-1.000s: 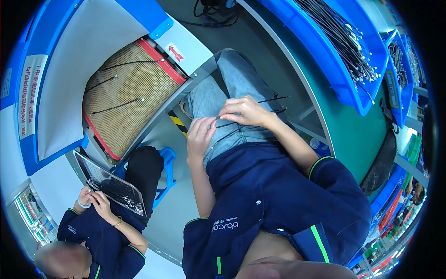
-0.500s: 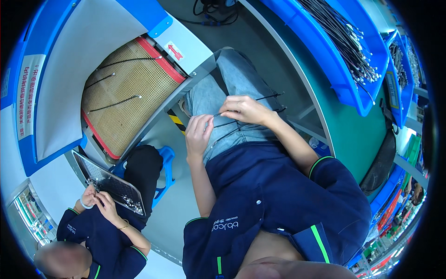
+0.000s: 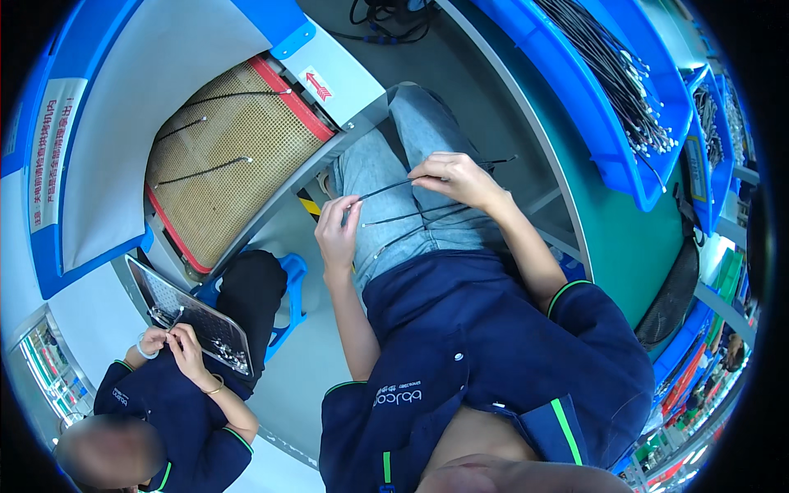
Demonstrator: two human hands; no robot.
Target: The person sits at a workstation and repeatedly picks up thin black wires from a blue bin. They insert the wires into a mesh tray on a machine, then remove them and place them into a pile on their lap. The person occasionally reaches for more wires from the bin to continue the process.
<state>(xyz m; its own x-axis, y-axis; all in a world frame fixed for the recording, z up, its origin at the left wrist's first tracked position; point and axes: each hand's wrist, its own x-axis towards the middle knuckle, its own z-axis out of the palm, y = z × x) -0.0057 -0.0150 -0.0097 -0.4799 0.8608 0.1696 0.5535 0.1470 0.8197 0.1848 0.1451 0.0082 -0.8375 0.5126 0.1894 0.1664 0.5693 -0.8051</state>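
- Two hands share one black cable (image 3: 385, 189) at the centre of the frame, over the jeans (image 3: 370, 160).
- The left hand (image 3: 335, 237) has a narrow grip, thumb and fingers pinched at or near the cable's left end; the exact tip is hidden.
- The right hand (image 3: 460, 178) has its grip closed on the cable farther along, and a free length runs out to the right.
- The cable looks light and thin, probably springy rather than limp, with a smooth jacket that might roll between fingertips. The small end fittings are likely its weakest parts, so the jacket just behind them seems the best place to take hold.
- Two lap cables (image 3: 400, 217) lie across the jeans, just below the held one.
- Three belt cables (image 3: 205, 171) rest apart on one mesh belt (image 3: 271, 140), upper left.
- Two blue bins (image 3: 610, 168) show clearly at upper right by the green counter (image 3: 629, 246); the nearer holds a bundle too dense to count.
- One co-worker (image 3: 185, 427), lower left, has one tray (image 3: 193, 289) of small parts, uncountable.
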